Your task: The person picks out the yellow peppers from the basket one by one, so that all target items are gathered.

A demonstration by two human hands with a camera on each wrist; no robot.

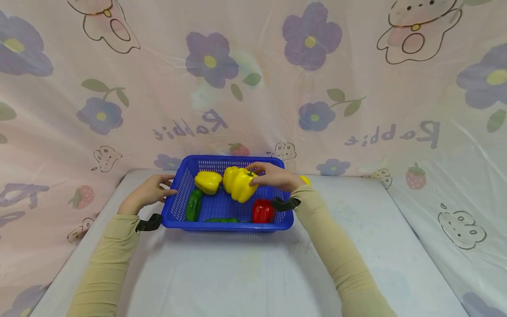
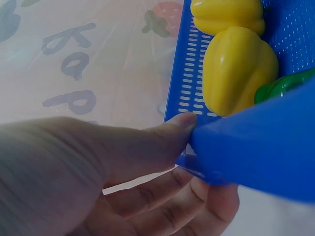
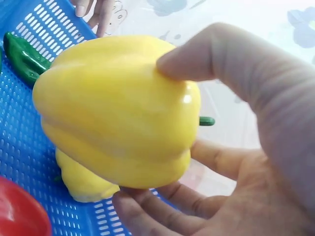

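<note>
From where I stand, the blue basket (image 1: pixel 227 226) sits on the white table (image 1: pixel 245 273), and I read it as a clock with twelve at the far side. At nine o'clock the left hand (image 1: pixel 149 192) grips the rim, thumb on top and fingers curled underneath. The right hand (image 1: pixel 274 176) reaches in from two o'clock, thumb and fingers grasping a yellow bell pepper (image 3: pixel 118 108) by its stem end, over the basket just to the one o'clock side of its middle. A second yellow pepper (image 1: pixel 228 177) shows right beside that one, toward twelve, and a third yellow pepper (image 1: pixel 207 182) lies at ten. A green pepper (image 1: pixel 193 206) rests at eight, another green pepper (image 1: pixel 222 220) at six, half hidden by the near rim, and a red pepper (image 1: pixel 262 211) at four. Outside, toward three, a yellow thing (image 1: pixel 305 179) peeks from behind the right wrist, too covered to make out.
</note>
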